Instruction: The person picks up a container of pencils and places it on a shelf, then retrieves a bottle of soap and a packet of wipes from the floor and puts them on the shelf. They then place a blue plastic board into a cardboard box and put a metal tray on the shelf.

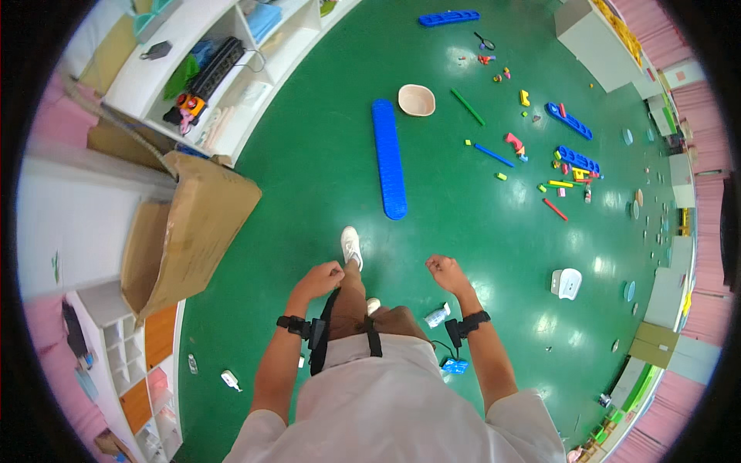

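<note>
Head view, blue board (390, 160) ahead, beige basin (417, 101) beside.

I see glossy green floor (309, 147) with bright reflections (546, 328), white open shelving (135, 86) leftward, pink curtains (702, 154) rightward.

hands (318, 280) apart; green floor (309, 170) beneath

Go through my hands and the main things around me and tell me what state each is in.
Left hand: fingers curled, nothing visible in it.
Right hand: fingers curled, nothing visible in it.
Cardboard box: open.
Beige basin: upright, open side up.
Long blue board: lying flat on the floor.
White bottle: lying on its side.
</note>
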`<state>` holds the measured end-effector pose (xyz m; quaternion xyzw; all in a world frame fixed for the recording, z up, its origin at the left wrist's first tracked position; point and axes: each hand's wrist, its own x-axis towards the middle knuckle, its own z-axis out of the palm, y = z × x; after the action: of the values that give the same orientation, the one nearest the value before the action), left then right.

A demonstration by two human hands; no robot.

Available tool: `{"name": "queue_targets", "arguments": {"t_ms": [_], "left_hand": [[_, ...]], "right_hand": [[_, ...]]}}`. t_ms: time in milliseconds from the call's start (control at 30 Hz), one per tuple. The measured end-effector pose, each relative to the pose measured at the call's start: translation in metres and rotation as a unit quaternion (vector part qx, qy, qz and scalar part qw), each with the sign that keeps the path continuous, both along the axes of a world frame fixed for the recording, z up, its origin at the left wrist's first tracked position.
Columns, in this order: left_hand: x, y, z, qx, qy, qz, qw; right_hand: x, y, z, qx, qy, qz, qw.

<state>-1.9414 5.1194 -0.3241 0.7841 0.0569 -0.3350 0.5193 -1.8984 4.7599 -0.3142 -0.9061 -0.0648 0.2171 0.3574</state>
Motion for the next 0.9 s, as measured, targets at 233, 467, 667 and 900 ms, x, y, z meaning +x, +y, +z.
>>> {"name": "queue_targets", "arguments": {"t_ms": [233,467,667,900], "left_hand": [[0.149,-0.029,-0.037,0.038,-0.039,-0.052,0.997],[0.264,-0.066,-0.068,0.005,0.093,-0.054,0.994],[0.334,-0.125,-0.158,0.071,0.11,0.013,0.991],[0.379,-0.188,-0.379,-0.005,0.223,0.135,0.965]], "right_hand": [[0.11,-0.017,-0.015,0.015,0.054,-0.038,0.998],[0.193,-0.062,-0.053,0.057,0.103,-0.099,0.988],[0.258,-0.066,-0.198,0.17,0.398,-0.222,0.874],[0.291,-0.067,-0.448,-0.031,0.263,0.094,0.96]]}}
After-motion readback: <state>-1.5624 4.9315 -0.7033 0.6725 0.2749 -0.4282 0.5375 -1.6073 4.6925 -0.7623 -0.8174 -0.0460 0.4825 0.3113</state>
